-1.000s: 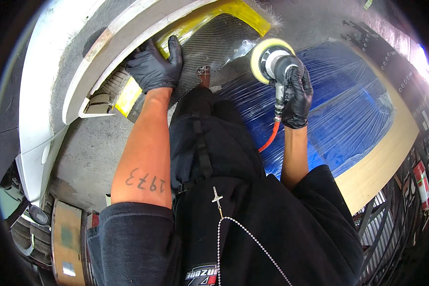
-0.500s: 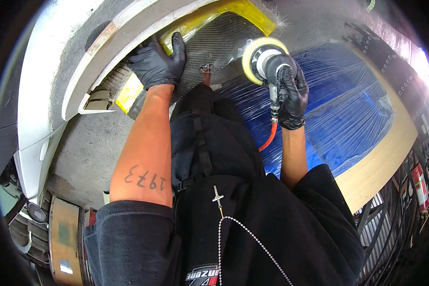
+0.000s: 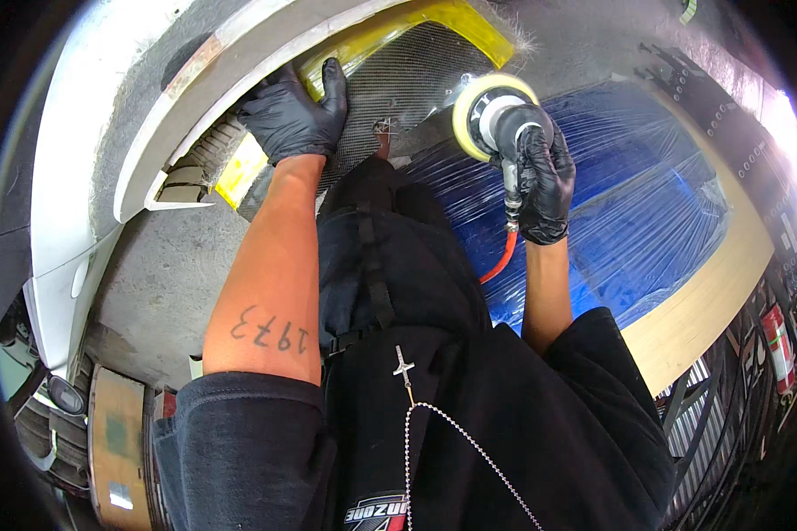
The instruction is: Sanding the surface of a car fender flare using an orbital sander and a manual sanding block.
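My right hand [image 3: 545, 190], in a black glove, is wrapped round an air-powered orbital sander [image 3: 515, 124] with a round yellow-rimmed pad. A red air hose [image 3: 499, 260] runs down from its metal fitting. The pad is beside the right edge of a dark woven carbon-fibre panel [image 3: 390, 84] with yellow borders; contact between them I cannot tell. My left hand [image 3: 299, 115], also black-gloved, lies on the panel's left part with the thumb stretched out. Its fingertips reach to the rim of a pale curved body part [image 3: 230, 66] and are partly hidden there.
At the right lies a board [image 3: 708, 301] with blue sheeting [image 3: 611, 212] under clear plastic film. A white car body panel [image 3: 66, 168] curves along the left. Metal framework and a red fire extinguisher [image 3: 779, 350] stand at the far right. Concrete floor [image 3: 159, 283] shows below my left hand.
The sander and my right hand have shifted very slightly right and down. My left hand stays in nearly the same place on the panel.
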{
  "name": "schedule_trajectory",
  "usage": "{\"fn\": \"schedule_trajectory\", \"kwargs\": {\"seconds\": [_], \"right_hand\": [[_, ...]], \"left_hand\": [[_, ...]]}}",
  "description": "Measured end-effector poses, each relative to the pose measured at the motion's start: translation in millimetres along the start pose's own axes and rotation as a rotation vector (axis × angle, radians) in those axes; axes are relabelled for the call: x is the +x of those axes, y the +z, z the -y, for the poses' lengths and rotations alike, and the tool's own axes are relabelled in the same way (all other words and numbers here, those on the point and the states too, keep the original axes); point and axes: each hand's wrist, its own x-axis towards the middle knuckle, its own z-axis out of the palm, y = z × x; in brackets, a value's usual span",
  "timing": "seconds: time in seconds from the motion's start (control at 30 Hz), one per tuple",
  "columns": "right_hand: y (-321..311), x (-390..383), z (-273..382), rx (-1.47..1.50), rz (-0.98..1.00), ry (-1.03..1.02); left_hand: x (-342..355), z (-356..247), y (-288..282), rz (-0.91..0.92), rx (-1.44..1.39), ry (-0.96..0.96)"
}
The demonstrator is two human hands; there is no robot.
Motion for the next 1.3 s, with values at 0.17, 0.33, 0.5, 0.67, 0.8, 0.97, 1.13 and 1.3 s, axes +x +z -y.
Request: {"fn": "schedule_trajectory", "kwargs": {"seconds": [0.17, 0.33, 0.5, 0.67, 0.8, 0.97, 1.13, 1.3], "right_hand": [[0.8, 1.2, -1.8, -0.008, -0.001, -0.014], [2.2, -0.3, -0.2, 0.007, 0.005, 0.012], [2.3, -1.2, -1.5, -0.008, 0.007, -0.003], [-0.7, -4.4, 0.3, -0.089, -0.006, -0.041], [-6.0, -3.6, 0.6, -0.069, 0.001, -0.021], [2.1, -5.7, 2.4, -0.026, 0.006, -0.014], [-3.4, -2.0, -5.8, -0.043, 0.003, -0.030], [-2.9, -7.9, -3.6, -0.072, -0.037, -0.063]], "left_hand": [[-0.5, 3.0, 5.2, 0.001, -0.011, -0.019], [-1.2, 4.3, 8.2, -0.020, -0.027, 0.007], [-1.6, 2.6, 5.9, 0.035, -0.047, -0.023], [-2.7, 3.5, 8.1, 0.014, -0.027, -0.020], [-1.3, 7.0, 9.3, -0.015, -0.099, 0.001], [-1.8, 3.4, 6.0, -0.005, -0.007, -0.018], [-1.2, 3.9, 7.7, -0.083, -0.026, 0.023], [-1.2, 2.1, 4.8, 0.000, -0.016, -0.024]]}}
